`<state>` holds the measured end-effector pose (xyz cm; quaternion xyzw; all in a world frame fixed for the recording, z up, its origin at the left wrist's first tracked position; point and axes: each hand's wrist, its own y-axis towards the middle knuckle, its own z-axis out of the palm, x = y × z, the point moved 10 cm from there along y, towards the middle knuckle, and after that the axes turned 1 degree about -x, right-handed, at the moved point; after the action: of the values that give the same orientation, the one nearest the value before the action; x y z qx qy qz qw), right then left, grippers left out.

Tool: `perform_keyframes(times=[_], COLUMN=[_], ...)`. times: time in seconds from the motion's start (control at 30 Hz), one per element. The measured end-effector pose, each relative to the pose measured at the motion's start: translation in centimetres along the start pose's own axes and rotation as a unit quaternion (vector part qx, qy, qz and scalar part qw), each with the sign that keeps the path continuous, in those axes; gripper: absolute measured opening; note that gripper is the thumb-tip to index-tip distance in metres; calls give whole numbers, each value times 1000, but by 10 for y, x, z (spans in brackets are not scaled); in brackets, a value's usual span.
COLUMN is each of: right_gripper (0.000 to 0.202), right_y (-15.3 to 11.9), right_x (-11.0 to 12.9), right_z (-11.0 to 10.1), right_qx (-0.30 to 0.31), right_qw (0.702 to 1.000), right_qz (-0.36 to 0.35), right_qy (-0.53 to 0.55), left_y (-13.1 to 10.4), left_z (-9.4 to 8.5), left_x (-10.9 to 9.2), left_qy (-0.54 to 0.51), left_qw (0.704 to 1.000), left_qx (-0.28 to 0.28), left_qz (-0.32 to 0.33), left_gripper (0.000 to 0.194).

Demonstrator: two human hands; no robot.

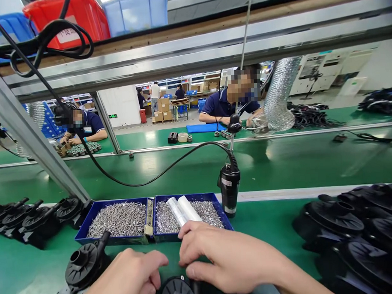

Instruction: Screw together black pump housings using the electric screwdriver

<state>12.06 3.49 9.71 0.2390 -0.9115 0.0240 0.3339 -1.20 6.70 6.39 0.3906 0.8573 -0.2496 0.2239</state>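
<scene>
A black round pump housing (177,290) lies at the bottom edge, partly cut off, with a small shiny piece on its rim. Beside its left side is my left hand (131,271), its fingers curled and the index reaching right; what they hold, if anything, is hidden. My right hand (220,253) hovers above the housing's right side, thumb and bent fingertips close together; nothing between them can be made out. Just beyond are a blue bin of screws (117,240) and a blue bin of small metal parts (226,223) with two plastic-wrapped rolls (189,208) on top.
A black electric screwdriver (230,188) hangs right of the bins on a cable. Another housing (82,266) sits at left, with several more (343,227) at right and far left. A metal frame (44,139) rises at left. Two co-workers (228,105) sit across the bench.
</scene>
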Motion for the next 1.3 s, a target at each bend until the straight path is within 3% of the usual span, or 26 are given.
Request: perform_keyframes(times=[0.1, 0.2, 0.33, 0.47, 0.53, 0.6, 0.67, 0.77, 0.83, 0.97, 1.2, 1.3], right_gripper=[28, 17, 24, 32, 30, 26, 18, 8, 9, 12, 13, 15], right_y=[-5, -6, -6, -12, -13, -10, -3, 6, 9, 11, 3, 0], right_x=[6, 5, -9, -33, -33, -19, 0, 21, 35, 50, 56, 55], right_z=[17, 22, 17, 6, 0, -9, -23, -39, -40, -35, -40, -40], right_qx=[96, 137, 143, 135, 130, 100, 20, -123, -177, -232, -323, -332], right_qw=[995, 989, 989, 986, 986, 992, 995, 976, 961, 942, 917, 921], right_qz=[18, 38, 46, 96, 95, 54, 1, -64, -125, -196, -212, -187], right_qy=[2, -27, -10, 17, 32, 58, 102, 165, 172, 141, 96, 79], left_y=[5, 0, -8, -1, 5, 10, 13, 14, 14, 12, 14, 12], left_z=[6, -5, -21, -21, -17, -17, -19, -27, -35, -47, -51, -55], left_x=[1, -10, -25, -25, -23, -23, -24, -25, -26, -29, -19, -15], left_qy=[-9, 0, -4, -24, -51, -96, -187, -362, -433, -481, -521, -505], left_qw=[1000, 999, 998, 999, 998, 993, 979, 926, 891, 858, 824, 832], left_qx=[20, 6, -23, -39, -47, -64, -71, -74, -86, -110, -183, -198], left_qz=[-12, -38, -53, -22, -1, 24, 46, 76, 102, 141, 124, 116], left_gripper=[52, 52, 34, 29, 30, 29, 27, 31, 35, 44, 53, 48])
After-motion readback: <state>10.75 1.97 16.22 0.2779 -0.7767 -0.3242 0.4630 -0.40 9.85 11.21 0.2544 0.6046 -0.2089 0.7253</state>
